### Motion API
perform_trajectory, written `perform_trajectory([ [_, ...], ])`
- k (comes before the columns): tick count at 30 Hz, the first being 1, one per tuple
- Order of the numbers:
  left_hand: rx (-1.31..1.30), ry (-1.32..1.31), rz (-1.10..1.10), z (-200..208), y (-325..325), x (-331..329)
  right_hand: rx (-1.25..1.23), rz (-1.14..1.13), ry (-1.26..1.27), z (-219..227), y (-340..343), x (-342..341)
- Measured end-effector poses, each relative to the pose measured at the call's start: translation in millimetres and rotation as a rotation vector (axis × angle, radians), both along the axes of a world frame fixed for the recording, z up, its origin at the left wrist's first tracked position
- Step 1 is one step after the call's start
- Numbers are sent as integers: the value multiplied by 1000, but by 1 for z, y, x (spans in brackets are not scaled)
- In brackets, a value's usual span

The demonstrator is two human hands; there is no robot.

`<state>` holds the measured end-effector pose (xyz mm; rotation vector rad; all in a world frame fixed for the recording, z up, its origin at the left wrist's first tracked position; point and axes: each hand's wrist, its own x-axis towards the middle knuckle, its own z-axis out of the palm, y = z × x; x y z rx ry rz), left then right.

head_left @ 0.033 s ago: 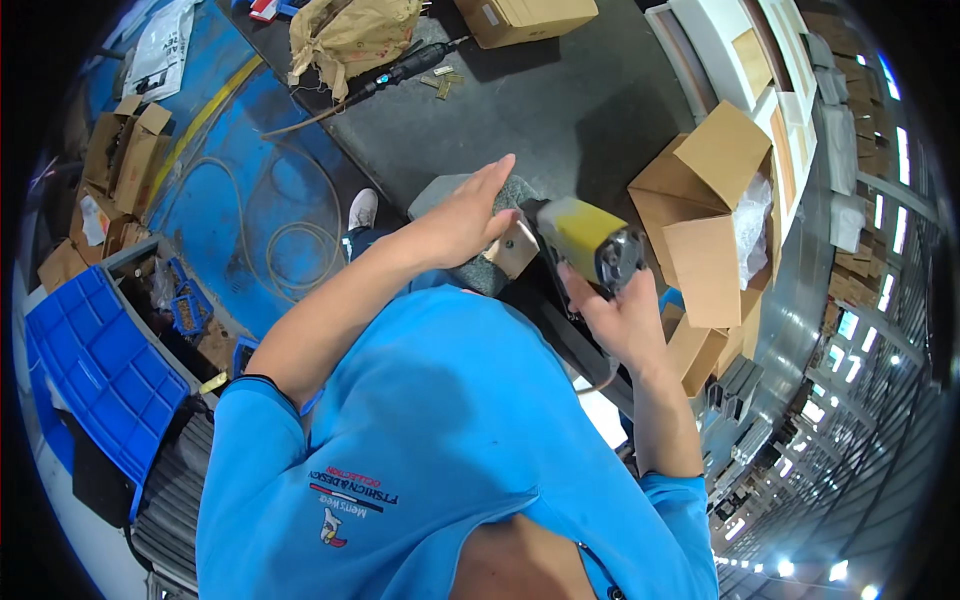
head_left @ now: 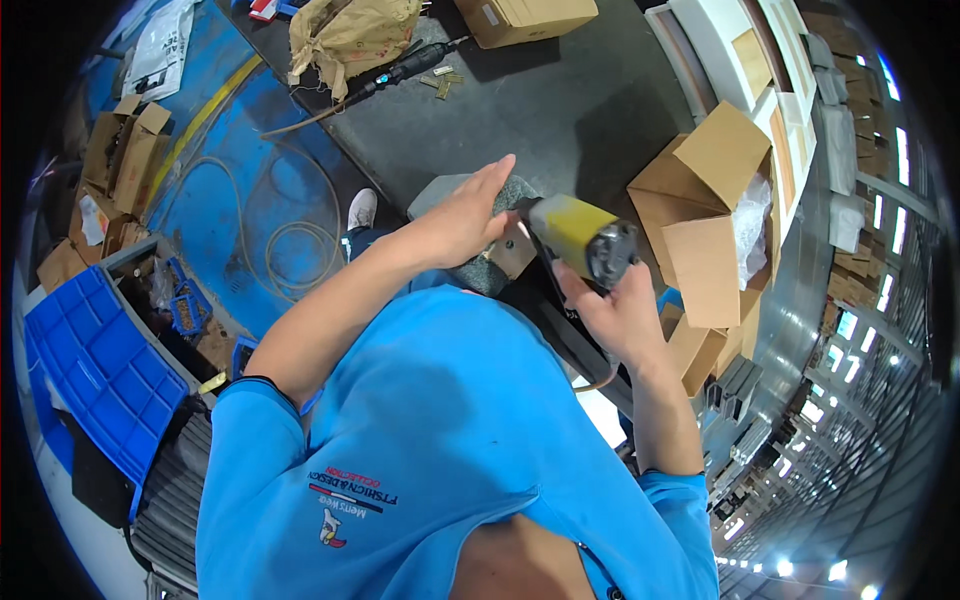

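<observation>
My left hand (head_left: pixel 462 222) lies with straight fingers along the top of a grey speckled block (head_left: pixel 484 275), its thumb beside a small light wooden piece (head_left: pixel 514 252) set against the block. My right hand (head_left: pixel 622 312) is wrapped round the grip of a yellow and black nail gun (head_left: pixel 578 232). The gun's front end reaches the edge of the wooden piece near my left thumb; whether it touches the wood I cannot tell. A thin hose (head_left: pixel 600 380) shows below my right hand.
Beyond my hands, the dark table (head_left: pixel 480 125) carries an electric screwdriver (head_left: pixel 415 65), small brass-coloured pieces (head_left: pixel 443 82), a crumpled brown bag (head_left: pixel 345 40) and a cardboard box (head_left: pixel 525 18). An open carton (head_left: pixel 702 260) stands at right. A blue lid (head_left: pixel 105 360) lies at left.
The nail gun in my right hand has shifted slightly left and tilted, with its front end closer to the wooden piece. My left hand has stayed in place.
</observation>
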<state>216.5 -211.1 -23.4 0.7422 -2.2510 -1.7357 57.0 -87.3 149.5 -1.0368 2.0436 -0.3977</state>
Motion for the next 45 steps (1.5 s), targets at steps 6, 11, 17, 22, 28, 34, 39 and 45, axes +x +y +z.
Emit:
perform_trajectory([
  [6,-22,5,-8,-14,3,-2,-33,77,84,-10,-4,6],
  [11,8,25,-14,-8,1,1,-6,129,60,-6,-8,3],
  [17,291,139,-77,-10,-10,14,-18,108,57,-13,2,6],
  [22,440,158,76,-58,14,24,14,49,19,-15,4,8],
  [28,36,-53,-73,9,9,28,110,-50,-88,-6,1,4],
  [34,-34,-23,-132,5,7,32,-19,123,-37,-10,6,11],
  [39,-4,-14,-163,-1,8,32,39,74,-71,-4,7,19],
  [45,78,73,-192,3,6,40,46,92,-56,7,8,20],
])
